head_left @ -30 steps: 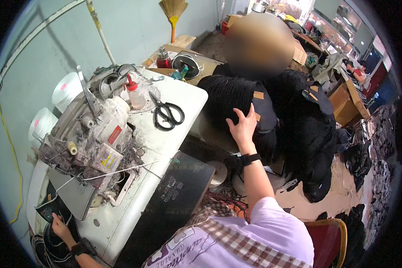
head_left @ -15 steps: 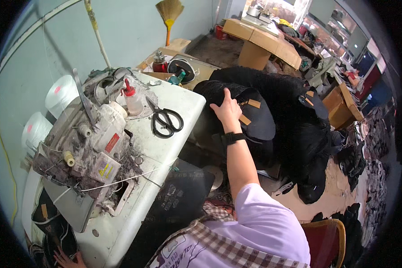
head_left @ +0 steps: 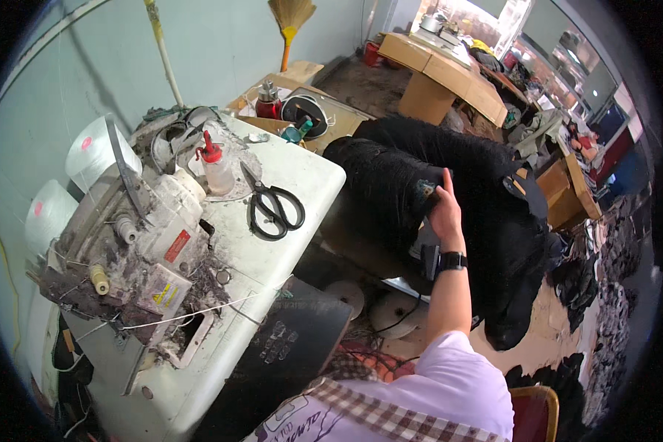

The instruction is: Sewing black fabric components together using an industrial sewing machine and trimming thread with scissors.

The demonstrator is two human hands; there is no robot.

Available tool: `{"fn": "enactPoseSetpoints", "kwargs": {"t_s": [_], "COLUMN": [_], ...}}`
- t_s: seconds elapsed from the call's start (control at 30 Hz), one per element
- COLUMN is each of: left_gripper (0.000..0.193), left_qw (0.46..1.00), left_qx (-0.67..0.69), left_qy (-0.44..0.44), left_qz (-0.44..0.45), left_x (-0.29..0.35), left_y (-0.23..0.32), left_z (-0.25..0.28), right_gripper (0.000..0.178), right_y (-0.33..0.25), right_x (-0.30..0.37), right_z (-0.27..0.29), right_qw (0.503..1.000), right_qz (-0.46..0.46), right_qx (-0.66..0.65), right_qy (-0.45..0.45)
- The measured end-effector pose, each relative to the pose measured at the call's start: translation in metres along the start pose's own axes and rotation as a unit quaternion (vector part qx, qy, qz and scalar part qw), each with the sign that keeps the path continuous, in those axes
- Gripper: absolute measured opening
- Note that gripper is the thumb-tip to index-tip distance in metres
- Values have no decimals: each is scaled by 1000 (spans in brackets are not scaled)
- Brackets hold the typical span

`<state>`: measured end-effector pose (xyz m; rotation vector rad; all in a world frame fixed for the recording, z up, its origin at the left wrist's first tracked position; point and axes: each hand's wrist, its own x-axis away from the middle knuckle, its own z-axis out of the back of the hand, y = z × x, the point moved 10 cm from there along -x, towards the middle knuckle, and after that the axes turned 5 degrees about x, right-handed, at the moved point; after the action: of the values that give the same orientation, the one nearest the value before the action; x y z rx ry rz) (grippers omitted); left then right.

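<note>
My right hand (head_left: 446,212), with a dark wristband, is at the right end of a bundle of black knit fabric (head_left: 379,173). One finger points up and the hand is seen edge-on. I cannot make out whether it grips any cloth; its visible fingers look stretched out. A small bluish patch shows on the fabric beside the fingertips. Below the hand hangs a grey-black flap (head_left: 426,247). My left hand is out of view; at the lower left, dark cloth (head_left: 72,390) with pale edging hangs by the machine table (head_left: 228,361).
A lint-covered sewing machine (head_left: 144,250) stands on the table, with white thread cones (head_left: 99,155), a red-capped oil bottle (head_left: 216,168) and black scissors (head_left: 274,210). More black cloth (head_left: 504,243) is heaped to the right. A chair (head_left: 534,412) stands behind my right arm.
My right hand has moved right, from the top of the fabric stack to its right end. The nearer tan-tagged flap no longer shows. My left hand has gone out of view.
</note>
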<state>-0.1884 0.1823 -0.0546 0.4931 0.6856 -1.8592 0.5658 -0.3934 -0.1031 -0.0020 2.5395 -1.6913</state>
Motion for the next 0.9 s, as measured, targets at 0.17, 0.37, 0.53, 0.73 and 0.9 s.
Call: {"fn": "enactPoseSetpoints", "kwargs": {"t_s": [0.17,0.37,0.53,0.73,0.9], "left_gripper": [69,54,43,41,41], "left_qw": [999,987,978,984,984], "left_qx": [-22,70,-43,-34,-2], "left_qy": [1,-141,-77,-73,-44], "left_qz": [-31,3,-189,-156,-174], "left_x": [38,72,77,76,63], "left_y": [86,101,121,116,140], "left_z": [59,7,7,6,30], "right_gripper": [55,71,71,71,59], "right_y": [-44,-58,-19,62,76], "right_x": [14,-26,-96,-138,-150], "right_z": [-37,7,-74,-113,-69], "right_qw": [786,540,667,584,645], "right_qz": [101,267,251,72,23], "right_qx": [608,792,666,681,664], "right_qy": [40,103,-220,-436,-378]}}
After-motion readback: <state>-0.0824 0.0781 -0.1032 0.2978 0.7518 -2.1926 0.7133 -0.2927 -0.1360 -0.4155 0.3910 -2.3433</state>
